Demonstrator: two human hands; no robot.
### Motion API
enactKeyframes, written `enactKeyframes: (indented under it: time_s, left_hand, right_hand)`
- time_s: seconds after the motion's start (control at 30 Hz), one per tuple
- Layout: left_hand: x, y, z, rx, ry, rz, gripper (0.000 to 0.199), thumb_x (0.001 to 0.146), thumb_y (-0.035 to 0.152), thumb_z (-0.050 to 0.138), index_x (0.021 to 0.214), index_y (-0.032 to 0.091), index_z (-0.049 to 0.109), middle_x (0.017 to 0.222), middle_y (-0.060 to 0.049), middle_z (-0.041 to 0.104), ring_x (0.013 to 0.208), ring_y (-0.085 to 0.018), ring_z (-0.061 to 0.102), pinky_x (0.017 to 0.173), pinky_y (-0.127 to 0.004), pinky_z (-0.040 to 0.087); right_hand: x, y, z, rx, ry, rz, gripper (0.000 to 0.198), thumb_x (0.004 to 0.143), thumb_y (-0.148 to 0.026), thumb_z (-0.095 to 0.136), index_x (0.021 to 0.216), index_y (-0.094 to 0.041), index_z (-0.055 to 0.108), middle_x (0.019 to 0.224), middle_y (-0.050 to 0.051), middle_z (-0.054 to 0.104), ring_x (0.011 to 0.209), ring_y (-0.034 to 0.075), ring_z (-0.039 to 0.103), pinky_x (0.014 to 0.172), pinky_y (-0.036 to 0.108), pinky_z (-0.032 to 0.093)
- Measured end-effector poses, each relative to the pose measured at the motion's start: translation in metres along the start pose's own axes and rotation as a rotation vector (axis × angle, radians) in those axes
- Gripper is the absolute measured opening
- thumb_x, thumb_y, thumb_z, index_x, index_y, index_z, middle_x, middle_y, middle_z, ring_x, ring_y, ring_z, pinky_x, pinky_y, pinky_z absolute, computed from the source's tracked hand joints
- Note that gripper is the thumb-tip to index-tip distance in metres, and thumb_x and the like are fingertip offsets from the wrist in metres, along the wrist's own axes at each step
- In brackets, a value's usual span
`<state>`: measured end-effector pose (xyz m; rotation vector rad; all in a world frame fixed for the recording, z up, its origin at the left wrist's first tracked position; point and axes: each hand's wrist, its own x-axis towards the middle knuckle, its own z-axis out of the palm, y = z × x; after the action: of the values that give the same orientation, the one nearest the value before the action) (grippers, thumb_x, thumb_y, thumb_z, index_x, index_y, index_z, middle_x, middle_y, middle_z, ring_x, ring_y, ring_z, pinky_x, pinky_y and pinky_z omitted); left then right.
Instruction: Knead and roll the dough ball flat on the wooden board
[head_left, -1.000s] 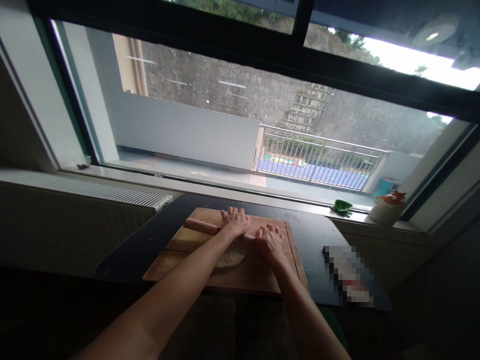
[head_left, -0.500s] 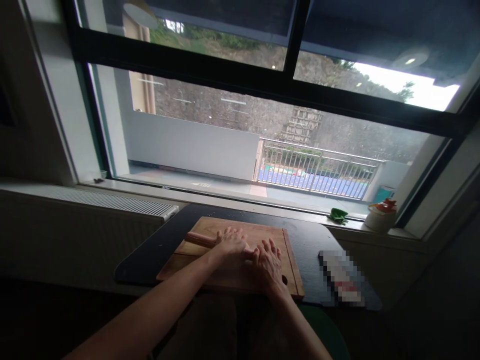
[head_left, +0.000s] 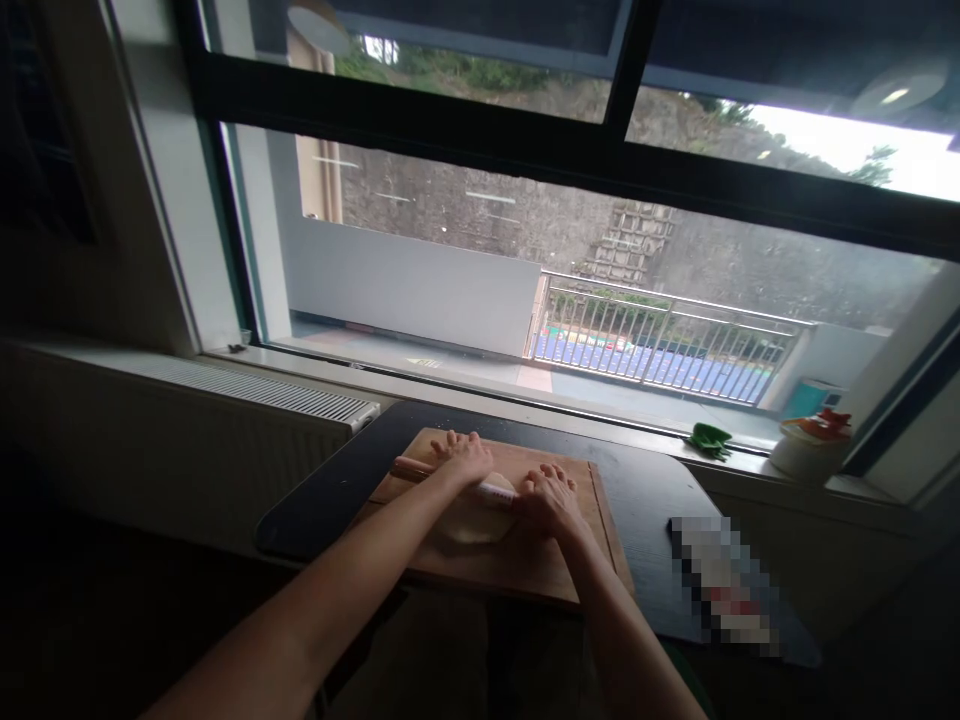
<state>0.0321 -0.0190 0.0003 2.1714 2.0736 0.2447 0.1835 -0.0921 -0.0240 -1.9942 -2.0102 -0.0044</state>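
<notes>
A wooden rolling pin (head_left: 496, 492) lies slantwise over a pale, flat piece of dough (head_left: 472, 524). Beneath both is a wooden cutting board (head_left: 525, 575). My left hand (head_left: 466, 457) presses on the pin left of its middle, palm down, fingers spread past the far side. Nearer the pin's right end, my right hand (head_left: 551, 490) rests palm down with fingers stretched forward. Neither hand wraps round the pin. My hands and left forearm hide parts of the pin and dough.
The board sits on a dark table (head_left: 645, 490) below a large window. A blurred-out flat object (head_left: 727, 585) lies at the table's right. On the windowsill are a green item (head_left: 709, 440) and a whitish pot (head_left: 804, 452). A radiator (head_left: 300, 400) stands at the left.
My hands and the rolling pin have moved away from me across the board, uncovering the dough on the near side. The view has shifted slightly left.
</notes>
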Motion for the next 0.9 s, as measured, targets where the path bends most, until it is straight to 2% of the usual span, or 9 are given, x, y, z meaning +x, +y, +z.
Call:
enactKeyframes:
  time_s: [0.13,0.3,0.5,0.63,0.77,0.9]
  left_hand:
    - [0.003,-0.004,0.006,0.025,0.028,0.062,0.051,0.082,0.041,0.024,0.118,0.015,0.049,0.129,-0.016,0.045,0.124,-0.032,0.031,0.098,-0.059,0.015]
    - [-0.019,-0.008,0.004,0.047,0.056,0.133,0.05,0.082,0.042,0.025,0.123,0.02,0.046,0.13,-0.012,0.046,0.127,-0.031,0.026,0.098,-0.06,0.013]
    - [-0.051,-0.013,-0.001,0.052,0.091,0.162,0.055,0.083,0.045,0.021,0.126,0.02,0.045,0.133,-0.01,0.043,0.13,-0.032,0.019,0.1,-0.058,0.008]
    - [-0.065,-0.016,0.0,0.053,0.131,0.175,0.054,0.083,0.046,0.022,0.125,0.022,0.047,0.133,-0.009,0.044,0.131,-0.03,0.017,0.102,-0.055,0.005]
    - [-0.064,-0.014,0.0,0.051,0.1,0.155,0.056,0.082,0.047,0.024,0.125,0.019,0.046,0.133,-0.011,0.043,0.131,-0.032,0.018,0.101,-0.056,0.005]
    - [-0.045,-0.011,0.002,0.043,0.082,0.133,0.056,0.081,0.05,0.024,0.125,0.021,0.046,0.132,-0.011,0.044,0.13,-0.033,0.019,0.1,-0.059,0.007]
  right_hand:
    - [-0.007,0.0,-0.003,-0.002,0.016,-0.008,0.037,0.086,-0.036,0.032,0.111,-0.022,0.054,0.128,0.009,0.042,0.12,0.023,0.031,0.094,0.039,0.024]
    - [-0.024,-0.007,-0.002,-0.025,0.078,-0.011,0.042,0.086,-0.034,0.032,0.122,-0.022,0.048,0.132,0.009,0.04,0.124,0.022,0.027,0.099,0.039,0.018]
    - [-0.061,-0.021,-0.003,-0.036,0.227,-0.014,0.038,0.087,-0.032,0.031,0.116,-0.02,0.054,0.129,0.008,0.045,0.124,0.023,0.027,0.1,0.038,0.017]
    - [-0.075,-0.025,-0.004,-0.023,0.252,-0.029,0.036,0.088,-0.032,0.031,0.11,-0.022,0.057,0.126,0.006,0.048,0.125,0.022,0.027,0.1,0.038,0.017]
    - [-0.073,-0.026,-0.003,-0.032,0.261,-0.014,0.034,0.087,-0.031,0.033,0.108,-0.021,0.059,0.123,0.007,0.05,0.124,0.023,0.028,0.1,0.039,0.016]
    - [-0.059,-0.025,-0.004,-0.041,0.259,0.018,0.035,0.088,-0.03,0.031,0.102,-0.02,0.062,0.12,0.008,0.052,0.122,0.024,0.03,0.1,0.04,0.016]
